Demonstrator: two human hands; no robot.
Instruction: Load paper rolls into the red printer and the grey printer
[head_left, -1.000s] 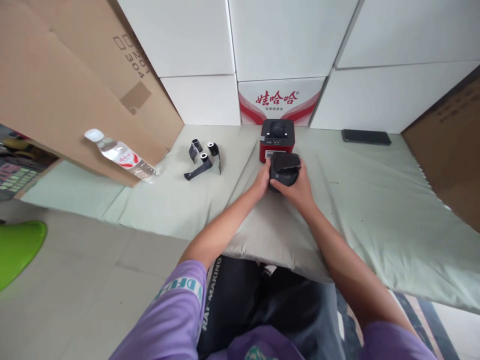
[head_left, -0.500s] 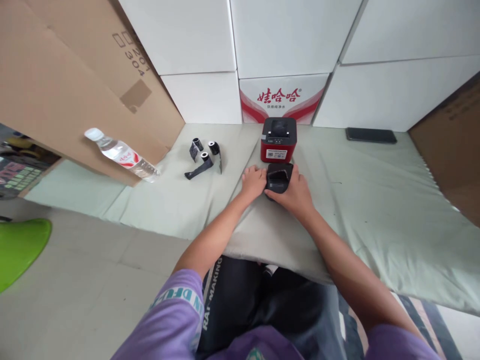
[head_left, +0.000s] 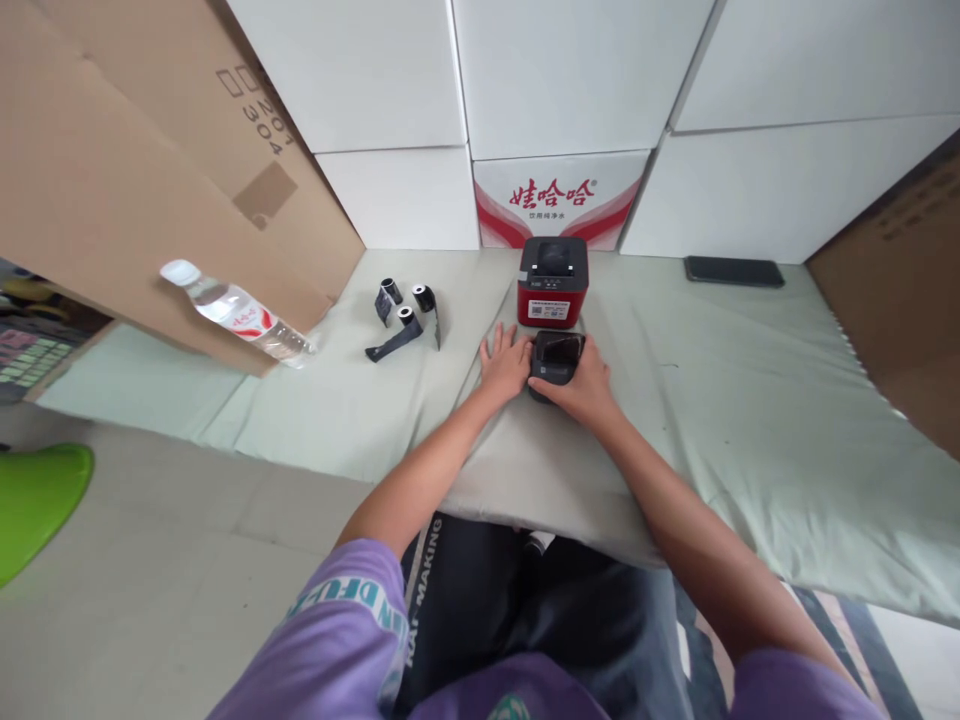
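A small black portable label printer [head_left: 556, 362] with a glossy dark window stands on the cloth-covered table in front of me. My right hand [head_left: 589, 385] wraps its right side, thumb across the near edge. Flat on the cloth at its left lies my left hand [head_left: 508, 367], fingers spread, its thumb side against or very close to the printer. Just behind stands a red and black receipt printer [head_left: 553, 285] with a white label on its front. Three small rolls [head_left: 405, 316] with dark strips trailing from them rest on the left.
A water bottle [head_left: 238, 312] leans beside a large cardboard box [head_left: 187, 180] at the left. White boxes [head_left: 555, 80] are stacked along the back. A black phone [head_left: 733, 271] lies at the back right, near another cardboard box [head_left: 900, 280]. The table's front edge is close to my lap.
The fingers of my left hand have spread out on the cloth. My right hand keeps hold of the label printer, and the view has shifted slightly.
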